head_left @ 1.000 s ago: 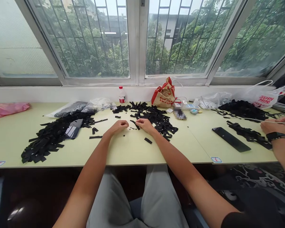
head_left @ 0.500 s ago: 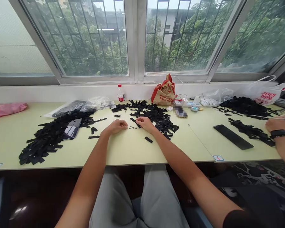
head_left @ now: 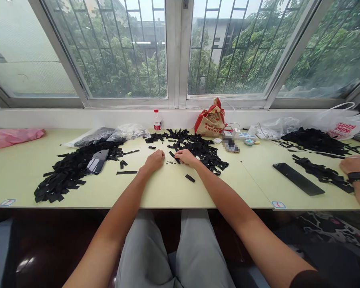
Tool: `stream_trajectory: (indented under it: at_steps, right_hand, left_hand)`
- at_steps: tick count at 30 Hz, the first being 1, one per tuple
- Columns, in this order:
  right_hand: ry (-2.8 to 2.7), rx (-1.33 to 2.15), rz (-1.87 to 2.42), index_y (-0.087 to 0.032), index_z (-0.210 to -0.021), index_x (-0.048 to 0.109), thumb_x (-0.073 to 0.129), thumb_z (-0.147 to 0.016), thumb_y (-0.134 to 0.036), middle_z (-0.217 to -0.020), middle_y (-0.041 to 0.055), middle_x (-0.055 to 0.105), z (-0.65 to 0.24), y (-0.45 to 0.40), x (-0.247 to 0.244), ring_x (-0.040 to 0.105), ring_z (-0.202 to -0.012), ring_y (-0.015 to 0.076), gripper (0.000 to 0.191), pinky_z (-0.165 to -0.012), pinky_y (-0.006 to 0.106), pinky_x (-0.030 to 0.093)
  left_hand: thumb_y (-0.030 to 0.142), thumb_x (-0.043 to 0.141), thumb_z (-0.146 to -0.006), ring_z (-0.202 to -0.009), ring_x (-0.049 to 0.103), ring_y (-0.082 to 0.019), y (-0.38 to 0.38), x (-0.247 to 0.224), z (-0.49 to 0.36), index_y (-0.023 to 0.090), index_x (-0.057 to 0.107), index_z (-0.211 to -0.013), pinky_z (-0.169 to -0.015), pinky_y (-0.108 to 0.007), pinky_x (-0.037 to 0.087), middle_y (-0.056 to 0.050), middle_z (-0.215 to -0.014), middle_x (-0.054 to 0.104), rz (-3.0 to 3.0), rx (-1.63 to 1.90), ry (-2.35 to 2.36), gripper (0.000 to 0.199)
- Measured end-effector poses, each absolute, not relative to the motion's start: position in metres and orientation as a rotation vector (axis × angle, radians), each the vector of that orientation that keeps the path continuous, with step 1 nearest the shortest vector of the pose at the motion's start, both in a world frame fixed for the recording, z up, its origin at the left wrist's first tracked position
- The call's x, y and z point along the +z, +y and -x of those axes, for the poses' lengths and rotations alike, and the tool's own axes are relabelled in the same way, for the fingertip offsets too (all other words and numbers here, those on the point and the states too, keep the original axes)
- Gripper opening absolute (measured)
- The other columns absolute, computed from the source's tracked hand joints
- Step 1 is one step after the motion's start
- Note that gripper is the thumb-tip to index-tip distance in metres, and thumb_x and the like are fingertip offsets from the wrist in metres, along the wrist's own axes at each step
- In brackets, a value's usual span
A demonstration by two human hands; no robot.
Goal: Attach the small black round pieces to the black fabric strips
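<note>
My right hand pinches a short black fabric strip between thumb and fingertips, just above the table. My left hand rests low on the table to the left, its fingers curled under, so whatever they hold is hidden. Several small dark rings lie on the tabletop between the two hands. A heap of black strips spreads behind and right of my right hand. One loose strip lies nearer to me.
A longer pile of black strips lies left, with a dark phone-like slab on it. At the back stand a red-capped bottle and a paper bag. On the right, a co-worker's hand is near a black flat panel.
My left hand has rolled over, its fingertips now tucked down toward the table. My right hand keeps its pinch on the strip. The whole view has shifted slightly.
</note>
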State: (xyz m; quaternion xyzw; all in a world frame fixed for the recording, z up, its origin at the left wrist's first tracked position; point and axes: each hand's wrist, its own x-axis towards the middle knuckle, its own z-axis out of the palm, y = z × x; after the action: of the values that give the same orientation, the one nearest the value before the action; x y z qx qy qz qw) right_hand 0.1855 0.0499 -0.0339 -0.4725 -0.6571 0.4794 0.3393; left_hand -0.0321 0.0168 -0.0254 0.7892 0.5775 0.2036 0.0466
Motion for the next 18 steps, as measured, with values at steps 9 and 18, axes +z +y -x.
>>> stream_trajectory:
  at_steps: [9,18]
  right_hand:
    - [-1.748,1.45,1.249,-0.017,-0.068,0.063,0.073,-0.069,-0.034,-0.04,-0.0002,0.053,-0.192,0.055,-0.02,0.037,-0.034,0.0091,0.02,-0.038,0.024,0.018]
    - [-1.716,1.157,1.021,-0.02,-0.076,0.063,0.061,-0.072,-0.03,-0.056,-0.003,0.059,-0.185,0.045,-0.026,0.038,-0.039,0.009,0.011,-0.042,0.024,0.032]
  left_hand:
    - [0.028,0.05,-0.088,-0.077,0.058,-0.022,0.038,-0.025,0.026,0.023,0.056,-0.089,-0.07,-0.031,0.038,-0.006,-0.089,0.067,-2.131,0.674,1.921,0.008]
    - [0.028,0.044,-0.093,-0.076,0.06,-0.025,0.049,-0.024,0.017,0.023,0.056,-0.103,-0.07,-0.033,0.037,-0.008,-0.086,0.068,-2.206,0.715,1.874,0.017]
